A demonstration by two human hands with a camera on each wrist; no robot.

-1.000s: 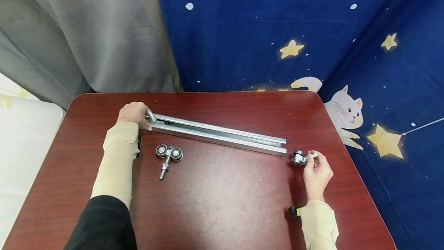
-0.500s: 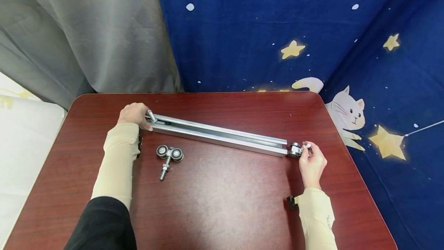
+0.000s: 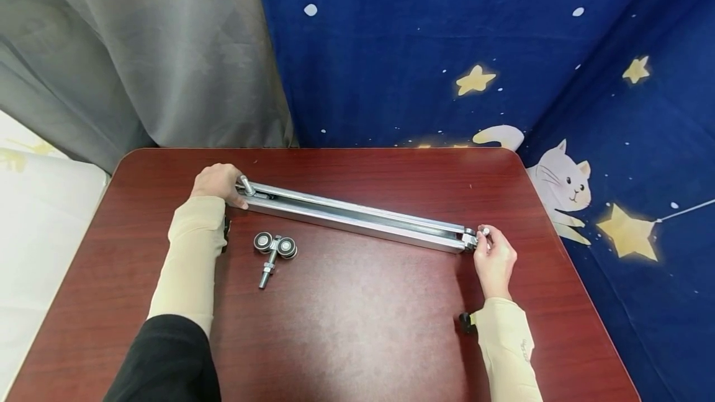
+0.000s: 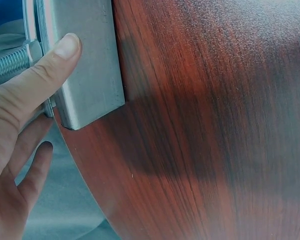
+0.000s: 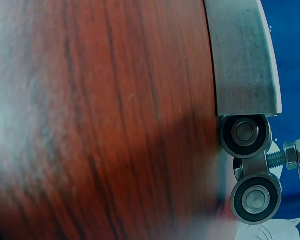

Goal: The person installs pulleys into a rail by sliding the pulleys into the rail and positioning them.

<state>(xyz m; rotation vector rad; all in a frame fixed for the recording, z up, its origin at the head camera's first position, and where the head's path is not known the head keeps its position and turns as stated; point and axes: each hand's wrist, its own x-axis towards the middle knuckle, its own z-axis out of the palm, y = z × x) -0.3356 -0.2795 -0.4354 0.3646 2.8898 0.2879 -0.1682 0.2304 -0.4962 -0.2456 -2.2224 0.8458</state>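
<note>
Blue star-print curtain [image 3: 391, 48] and grey curtain [image 3: 184, 48] behind, closing off the far side. Red-brown table [image 3: 357, 321], wood-grained, with rounded far corners. A strip of wood lies between work and far edge; a much broader stretch runs on the near side. Right-hand edge slopes past the right hand, with some wood between.

Metal rail [image 3: 346, 223] flat on the table, slot upward, its left end lying farther back than its right.

Left hand [image 3: 216, 183] grips the rail's left end, thumb along the near face. Right hand [image 3: 494, 262] just off the opposite end, pinching the bolt of a roller trolley [image 5: 256, 200]. That trolley sits between rail end and fingers, bolt pointing away from the rail's near face, toward the hand. One roller at the rail's mouth, the next outside it; whether the first has entered the slot is hard to make out.

Second trolley [image 3: 274, 249] lies loose, near side of the rail, threaded stem pointing toward the viewer. Smallest: upright bolt [image 3: 246, 185] standing from the slot beside the left thumb.
</note>
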